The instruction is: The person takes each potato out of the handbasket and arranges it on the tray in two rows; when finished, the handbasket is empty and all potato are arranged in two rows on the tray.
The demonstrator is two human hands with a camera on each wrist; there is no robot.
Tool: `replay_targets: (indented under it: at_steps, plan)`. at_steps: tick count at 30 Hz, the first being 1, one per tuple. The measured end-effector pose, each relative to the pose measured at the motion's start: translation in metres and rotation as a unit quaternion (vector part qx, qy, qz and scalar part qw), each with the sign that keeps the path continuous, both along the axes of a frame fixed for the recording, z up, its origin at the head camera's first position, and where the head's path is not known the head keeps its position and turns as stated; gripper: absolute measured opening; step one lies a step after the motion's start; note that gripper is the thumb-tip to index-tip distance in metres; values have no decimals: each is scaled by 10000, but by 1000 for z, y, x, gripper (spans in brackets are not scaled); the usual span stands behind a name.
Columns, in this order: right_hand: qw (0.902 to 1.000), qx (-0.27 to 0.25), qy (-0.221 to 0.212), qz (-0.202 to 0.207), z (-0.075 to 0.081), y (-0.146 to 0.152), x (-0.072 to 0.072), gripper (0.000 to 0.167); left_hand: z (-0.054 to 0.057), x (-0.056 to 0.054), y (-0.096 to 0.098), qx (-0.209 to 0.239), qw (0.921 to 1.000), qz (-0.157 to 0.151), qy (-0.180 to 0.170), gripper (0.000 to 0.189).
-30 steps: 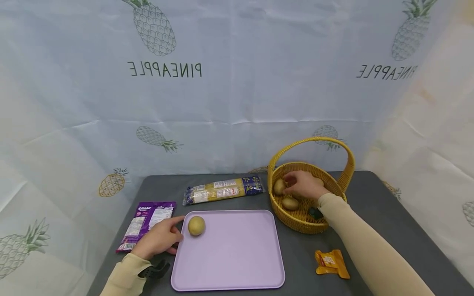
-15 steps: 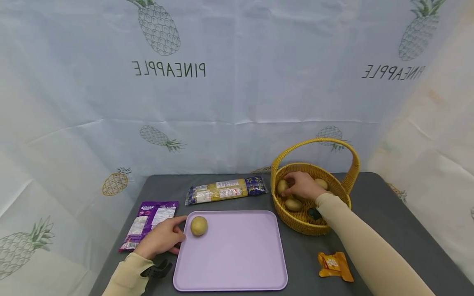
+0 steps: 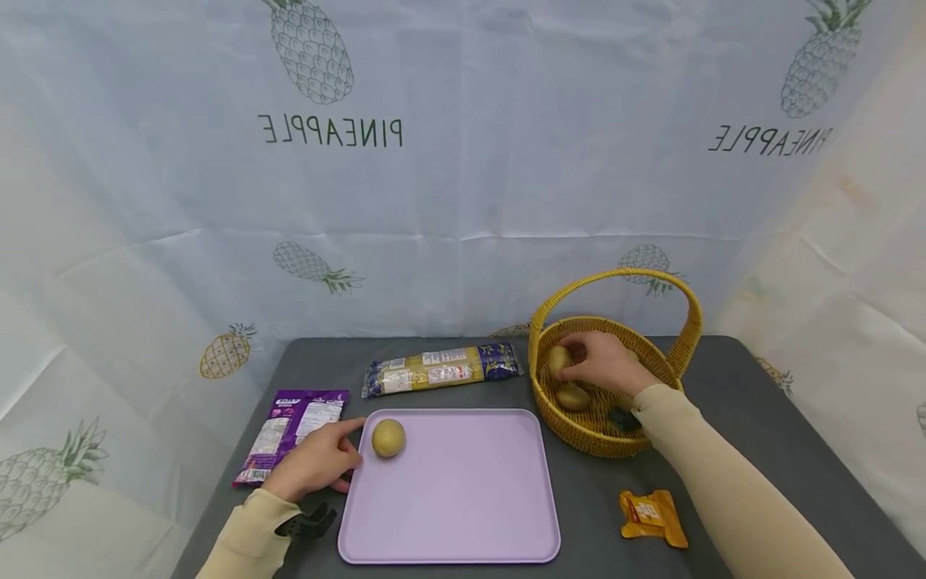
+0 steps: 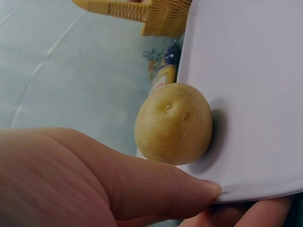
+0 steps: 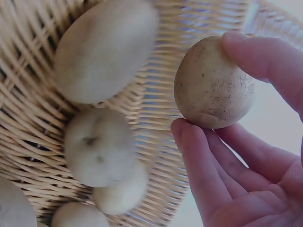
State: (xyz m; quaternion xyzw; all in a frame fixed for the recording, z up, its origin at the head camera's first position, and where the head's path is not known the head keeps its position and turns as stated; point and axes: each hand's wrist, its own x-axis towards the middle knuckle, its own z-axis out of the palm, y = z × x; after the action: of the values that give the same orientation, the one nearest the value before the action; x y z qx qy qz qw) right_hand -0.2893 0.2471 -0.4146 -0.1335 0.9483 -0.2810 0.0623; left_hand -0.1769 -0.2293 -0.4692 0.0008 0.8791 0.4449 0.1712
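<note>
My right hand [image 3: 604, 362] is over the yellow wicker basket [image 3: 579, 438] and pinches a potato [image 5: 213, 82] between thumb and fingertips. Several other potatoes lie in the basket, among them a long one [image 5: 106, 52] and a round one [image 5: 99, 146]. At the lilac tray [image 3: 456, 498], my left hand [image 3: 314, 462] grips the left rim, thumb on top and fingers under the edge. One potato [image 4: 174, 124] sits in the tray's far left corner, right beside that thumb.
A purple packet [image 3: 289, 434] lies left of the tray, partly behind the left hand. Behind the tray is a long pack of noodles [image 3: 441, 370]. An orange wrapped snack [image 3: 651, 517] lies near the right forearm. The basket's tall handle [image 3: 615, 275] arches above it.
My right hand has lifted slightly and shifted a little to the right, with the potato in its fingers. The left hand stays at the tray's rim.
</note>
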Motion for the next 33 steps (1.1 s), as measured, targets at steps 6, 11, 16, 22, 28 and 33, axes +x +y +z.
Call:
replay_targets:
  at_steps: [6,11,16,22,28,33]
  plan:
    - [9987,-515,-4,-47,18,-4,33,66,0,1,-2,-49,10000,5,79,73]
    - [9978,-618,203,89,26,-18,58,66,0,2,-4,-98,9999,11,101,73]
    - [9959,-713,424,352,23,-41,76,64,0,2,-2,-208,9997,-25,134,71]
    - [9928,-754,528,769,8,-82,86,61,-1,-1,0,-269,9995,-68,170,71]
    - [9919,-677,384,1002,-9,-129,85,59,-2,-1,-1,-302,9994,-30,158,71]
    - [9900,-520,437,1234,-22,-155,85,59,-1,1,0,-277,9995,3,153,71]
